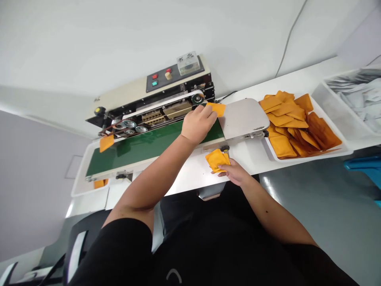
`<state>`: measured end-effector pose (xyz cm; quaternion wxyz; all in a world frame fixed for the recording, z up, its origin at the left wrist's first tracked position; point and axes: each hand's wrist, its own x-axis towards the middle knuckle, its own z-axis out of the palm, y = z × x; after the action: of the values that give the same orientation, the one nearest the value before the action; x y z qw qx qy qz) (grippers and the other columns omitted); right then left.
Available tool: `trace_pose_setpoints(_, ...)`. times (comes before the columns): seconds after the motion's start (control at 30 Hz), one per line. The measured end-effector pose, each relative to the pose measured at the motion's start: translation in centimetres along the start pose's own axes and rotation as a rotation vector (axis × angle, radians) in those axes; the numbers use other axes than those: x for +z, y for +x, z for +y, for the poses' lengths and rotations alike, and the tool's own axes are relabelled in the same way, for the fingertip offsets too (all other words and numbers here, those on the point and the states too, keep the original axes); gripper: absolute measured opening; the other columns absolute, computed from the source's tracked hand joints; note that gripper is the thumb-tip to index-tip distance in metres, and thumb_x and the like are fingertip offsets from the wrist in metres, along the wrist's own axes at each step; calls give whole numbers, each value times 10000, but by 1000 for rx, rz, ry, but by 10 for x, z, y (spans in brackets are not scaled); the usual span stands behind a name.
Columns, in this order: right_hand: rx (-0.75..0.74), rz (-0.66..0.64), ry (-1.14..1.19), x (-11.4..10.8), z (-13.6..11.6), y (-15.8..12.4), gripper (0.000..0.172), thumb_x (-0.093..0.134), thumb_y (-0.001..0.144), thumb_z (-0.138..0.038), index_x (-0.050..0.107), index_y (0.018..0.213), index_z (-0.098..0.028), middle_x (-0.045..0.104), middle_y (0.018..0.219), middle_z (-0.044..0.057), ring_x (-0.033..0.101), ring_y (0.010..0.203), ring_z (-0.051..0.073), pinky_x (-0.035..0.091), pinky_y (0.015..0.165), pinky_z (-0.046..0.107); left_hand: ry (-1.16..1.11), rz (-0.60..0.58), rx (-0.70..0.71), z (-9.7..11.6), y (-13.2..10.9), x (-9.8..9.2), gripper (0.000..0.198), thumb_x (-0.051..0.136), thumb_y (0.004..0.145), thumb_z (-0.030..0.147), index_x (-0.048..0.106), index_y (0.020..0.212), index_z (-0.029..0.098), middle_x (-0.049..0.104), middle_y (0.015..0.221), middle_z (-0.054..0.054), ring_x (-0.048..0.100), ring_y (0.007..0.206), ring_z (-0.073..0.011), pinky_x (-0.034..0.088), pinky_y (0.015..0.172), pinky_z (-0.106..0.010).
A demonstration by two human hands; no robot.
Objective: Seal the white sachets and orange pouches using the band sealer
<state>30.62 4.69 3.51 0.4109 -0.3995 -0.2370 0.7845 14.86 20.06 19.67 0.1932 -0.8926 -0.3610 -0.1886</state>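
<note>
My left hand rests at the near end of the green conveyor belt of a band sealing machine. Its fingers pinch an orange pouch beside the steel infeed plate. My right hand grips a small bunch of orange pouches low over the white table. Another orange pouch lies at the far end of the belt, partly over its edge. A further one shows below the belt's end.
A white tray holds a heap of orange pouches right of the steel plate. Behind it, a clear bin holds grey-silver pouches. The sealer's control panel has coloured buttons. A black chair back stands at lower left.
</note>
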Motion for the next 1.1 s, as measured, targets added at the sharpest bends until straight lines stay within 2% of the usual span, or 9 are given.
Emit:
trace_pose_setpoints(0.13, 3, -22, 3, -3, 0, 1, 421, 875, 797, -275, 693, 1160, -164, 795, 1154, 146, 831, 899, 272, 612, 624, 264, 27, -75, -39, -2, 9, 1, 256, 466, 1038, 115, 673, 900, 176, 659, 944, -114, 611, 890, -240, 481, 671, -314)
trace_pose_setpoints(0.37, 6, -34, -23, -3, 1, 2, 453, 871, 804, -299, 683, 1190, -155, 784, 1192, 148, 827, 926, 268, 615, 655, 264, 69, -106, -134, 1, 19, 3, 211, 473, 1060, 129, 672, 1055, 197, 676, 1029, -124, 631, 983, -259, 549, 717, -318)
trace_pose_setpoints(0.5, 3, -20, -23, -3, 2, -1, 463, 873, 796, -301, 672, 1187, -157, 787, 1174, 149, 827, 920, 271, 603, 652, 266, 84, -123, -197, 0, 12, -10, 113, 556, 1050, 187, 653, 1100, 219, 676, 1080, -139, 618, 1018, -288, 551, 719, -345)
trace_pose_setpoints(0.6, -11, -18, -8, -4, 1, -4, 451, 879, 785, -309, 675, 1161, -165, 789, 1154, 137, 826, 917, 279, 598, 652, 272, 106, -34, -177, 6, -16, -30, 83, 635, 1033, 255, 650, 1104, 215, 676, 1038, -134, 609, 957, -283, 524, 713, -362)
trace_pose_setpoints(0.73, -29, -28, 0, -4, 1, -5, 485, 892, 771, -335, 691, 1183, -174, 787, 1122, 119, 823, 902, 281, 595, 666, 290, 50, 123, 21, 35, -79, -47, 93, 675, 1022, 285, 656, 1060, 202, 677, 886, -74, 575, 794, -230, 486, 676, -357)
trace_pose_setpoints(0.8, -27, -12, 2, -2, 2, -6, 497, 906, 750, -342, 704, 1173, -175, 787, 1084, 103, 813, 890, 267, 594, 679, 296, -51, 110, 115, 55, -111, -45, 64, 684, 1011, 253, 663, 1046, 203, 688, 868, -54, 578, 763, -206, 500, 686, -346)
trace_pose_setpoints(0.9, -33, 38, 7, 3, 6, -9, 478, 925, 725, -346, 730, 1125, -173, 778, 1017, 70, 778, 871, 224, 590, 699, 296, -175, 74, 84, 83, -144, -32, 123, 693, 1012, 281, 682, 1104, 200, 742, 978, -78, 658, 848, -218, 555, 745, -360)
trace_pose_setpoints(1.0, -61, 59, 38, 11, 12, -14, 467, 943, 721, -347, 750, 1109, -171, 773, 987, 57, 750, 865, 201, 587, 727, 296, -256, 66, 25, 98, -159, -18, 264, 676, 1032, 359, 678, 1233, 188, 764, 1137, -135, 724, 1051, -282, 616, 864, -426)
trace_pose_setpoints(1.1, -106, 48, 91, 17, 17, -17, 489, 950, 740, -359, 755, 1154, -185, 784, 1046, 69, 760, 950, 227, 606, 799, 321, -345, 34, -31, 103, -166, -8, 465, 686, 1025, 437, 616, 1383, 150, 727, 1340, -197, 688, 1280, -352, 613, 1046, -512)
